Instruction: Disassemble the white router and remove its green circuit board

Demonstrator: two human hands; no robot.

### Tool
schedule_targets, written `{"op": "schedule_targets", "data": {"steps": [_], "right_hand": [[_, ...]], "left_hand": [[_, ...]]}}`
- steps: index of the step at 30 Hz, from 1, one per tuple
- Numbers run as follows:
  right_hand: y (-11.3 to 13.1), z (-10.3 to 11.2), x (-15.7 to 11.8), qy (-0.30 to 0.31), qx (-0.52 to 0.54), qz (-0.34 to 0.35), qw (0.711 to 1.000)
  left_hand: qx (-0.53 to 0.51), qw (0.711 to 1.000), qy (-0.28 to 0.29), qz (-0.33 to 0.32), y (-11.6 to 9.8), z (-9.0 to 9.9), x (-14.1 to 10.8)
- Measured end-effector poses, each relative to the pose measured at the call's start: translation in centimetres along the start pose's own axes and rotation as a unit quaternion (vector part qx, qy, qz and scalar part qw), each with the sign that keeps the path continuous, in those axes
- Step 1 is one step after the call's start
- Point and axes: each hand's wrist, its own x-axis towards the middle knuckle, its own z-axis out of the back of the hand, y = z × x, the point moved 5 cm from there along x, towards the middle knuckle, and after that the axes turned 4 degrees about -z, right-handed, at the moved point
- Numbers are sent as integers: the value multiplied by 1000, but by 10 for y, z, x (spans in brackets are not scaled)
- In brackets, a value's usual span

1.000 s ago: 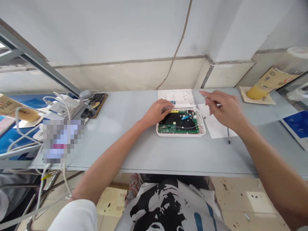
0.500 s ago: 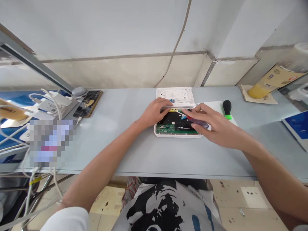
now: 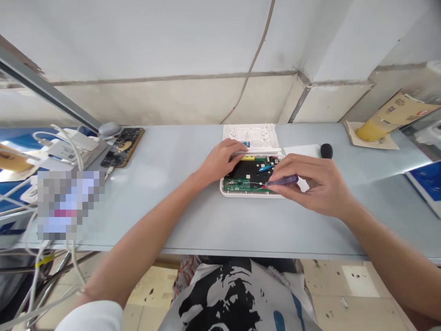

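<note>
**A:** Where's the work sitting?

**B:** A green circuit board (image 3: 250,184) lies face up in a white plastic base (image 3: 241,194), flat on the middle of the grey counter (image 3: 193,230). That leaves the whole board open from above. A white vented cover (image 3: 250,135) sits just behind it, on the far side.

**A:** And the hands?

**B:** Apart, one on each side of the board. The right hand (image 3: 312,186) pinches a purple-handled screwdriver (image 3: 283,180) between thumb and fingers, close to the shaft, like a pen. That low grip suits fine control, with the tip reaching in over the near part of the board. Whether the tip touches, I can't tell.

**A:** Is the left one doing anything?

**B:** The left hand (image 3: 220,161) lies over the near edge of the cover, probably to steady it. I can't tell if it's gripping or only resting.

**A:** What's around them?

**B:** On the right, a sheet of white paper (image 3: 299,151) with a round black tool handle (image 3: 326,151) at its far end, both within easy reach. Well off to the left, a phone (image 3: 122,147) and a white charger (image 3: 74,145) with cables.
</note>
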Motion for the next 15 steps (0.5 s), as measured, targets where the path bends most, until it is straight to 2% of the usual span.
{"op": "schedule_targets", "data": {"steps": [5,8,10,12,15], "right_hand": [[22,-18,-8,16,-53,129,990],[32,-35,-17,12,-145,207,967],[35,-43,-24,-13,-202,253,946],[37,-48,-29,-38,-235,286,928],[41,-53,-32,-51,-248,305,918]], "left_hand": [[34,999,5,5,1,1,-2],[44,999,0,-1,1,1,-3],[48,999,-6,-6,0,1,-2],[49,999,-11,-6,-1,0,-1],[44,999,-9,4,-1,1,0]]}}
